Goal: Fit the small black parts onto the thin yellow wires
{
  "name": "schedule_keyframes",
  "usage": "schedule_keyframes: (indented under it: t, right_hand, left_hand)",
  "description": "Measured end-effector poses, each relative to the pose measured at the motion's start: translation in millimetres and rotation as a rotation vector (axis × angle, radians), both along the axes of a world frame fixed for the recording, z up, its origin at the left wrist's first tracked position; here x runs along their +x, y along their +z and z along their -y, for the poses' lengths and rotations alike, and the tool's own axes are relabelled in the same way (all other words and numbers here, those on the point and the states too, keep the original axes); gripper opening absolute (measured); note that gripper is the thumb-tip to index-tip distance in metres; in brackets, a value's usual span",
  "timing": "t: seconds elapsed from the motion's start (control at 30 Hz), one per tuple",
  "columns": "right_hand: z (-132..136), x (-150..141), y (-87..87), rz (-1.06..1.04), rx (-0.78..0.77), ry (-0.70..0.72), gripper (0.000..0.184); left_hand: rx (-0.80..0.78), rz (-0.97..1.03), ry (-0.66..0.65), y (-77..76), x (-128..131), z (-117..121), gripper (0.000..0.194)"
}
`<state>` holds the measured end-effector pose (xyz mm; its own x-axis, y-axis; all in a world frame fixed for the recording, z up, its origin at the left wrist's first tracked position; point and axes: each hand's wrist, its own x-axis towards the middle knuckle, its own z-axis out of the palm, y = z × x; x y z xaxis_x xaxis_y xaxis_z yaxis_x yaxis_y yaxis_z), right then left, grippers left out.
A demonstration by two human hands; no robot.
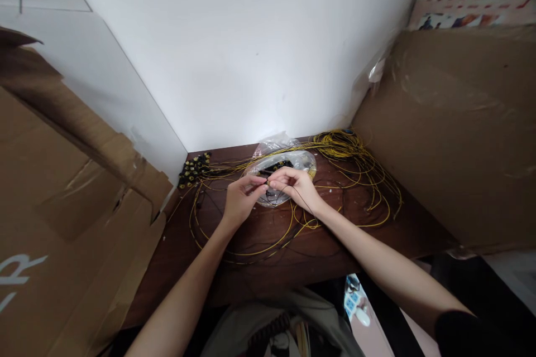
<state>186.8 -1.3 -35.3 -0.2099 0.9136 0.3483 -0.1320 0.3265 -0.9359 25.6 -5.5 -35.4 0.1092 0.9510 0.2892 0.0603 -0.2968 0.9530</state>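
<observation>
Fingertips of my left hand [243,196] and my right hand [296,188] meet in a pinch over the middle of the dark brown table. Between them is a small dark and yellow piece, mostly hidden by the fingers; a thin black wire seems to run from it past my right hand. Right behind and under my hands lies a clear plastic bag [307,162] with black and yellow small parts in it. Yellow wires [341,146] are coiled at the right rear. Their other ends reach a cluster of black and yellow connectors [195,169] at the left rear.
Cardboard boxes stand close at the left [71,201] and the right [452,139]. A white wall [251,56] rises behind the table [251,273]. Loops of yellow and black wire lie around my hands. A power strip [354,298] shows below the front edge.
</observation>
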Motion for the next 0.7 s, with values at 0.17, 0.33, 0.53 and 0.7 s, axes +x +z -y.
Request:
schedule_keyframes:
  t: [0.17,0.33,0.53,0.7]
  right_hand:
    - [0.6,-0.9,2.7,-0.010,-0.017,0.012,0.028]
    - [-0.1,-0.4,3.4,0.034,-0.015,0.022,0.030]
    - [3.3,0.6,6.9,0.179,-0.016,0.095,0.029]
    - [5.2,1.2,10.1,0.214,-0.001,0.167,0.033]
  left_hand:
    - [-0.007,0.005,-0.019,-1.2,0.1,0.3,0.018]
    - [0.046,-0.012,-0.045,1.0,1.1,1.3,0.016]
    - [0.260,-0.085,-0.055,4.1,-1.1,-2.0,0.013]
    - [0.335,-0.184,-0.018,5.9,-1.5,-1.4,0.015]
